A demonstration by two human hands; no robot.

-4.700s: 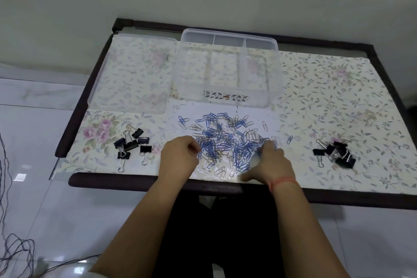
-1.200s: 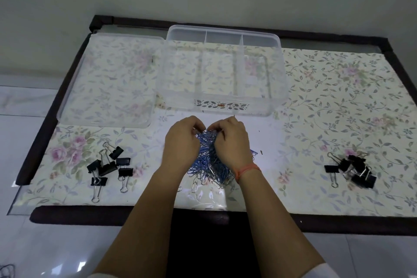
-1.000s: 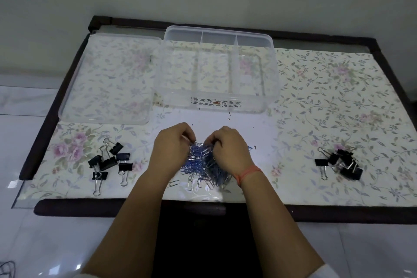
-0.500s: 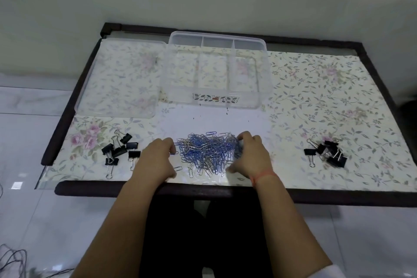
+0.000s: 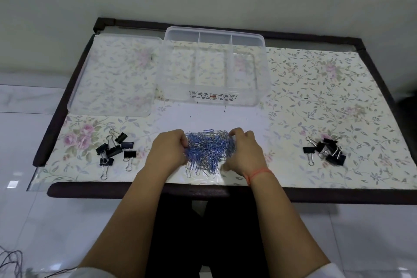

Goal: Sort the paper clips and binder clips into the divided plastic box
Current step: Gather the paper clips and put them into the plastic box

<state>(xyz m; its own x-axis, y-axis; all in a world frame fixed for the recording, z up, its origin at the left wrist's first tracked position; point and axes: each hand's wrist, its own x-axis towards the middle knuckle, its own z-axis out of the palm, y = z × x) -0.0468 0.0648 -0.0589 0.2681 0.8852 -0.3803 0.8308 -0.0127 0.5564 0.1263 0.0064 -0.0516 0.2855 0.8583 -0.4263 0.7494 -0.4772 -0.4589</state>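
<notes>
Both left hand [image 5: 170, 150] and right hand [image 5: 244, 152] curled closer around paper clips [image 5: 208, 149] than before.

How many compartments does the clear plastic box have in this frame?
3, side by side in the plastic box: left compartment, middle compartment, right compartment. The walls are clear, so no further divider seems hidden.

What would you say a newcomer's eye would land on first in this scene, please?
Most likely the heap of blue and silver paper clips at the near edge of the table, cupped between the left hand and the right hand. Next, the clear divided box behind it, all three compartments empty, its lid lying to its left. Black binder clips flank the hands in a left cluster and a right cluster.
</notes>
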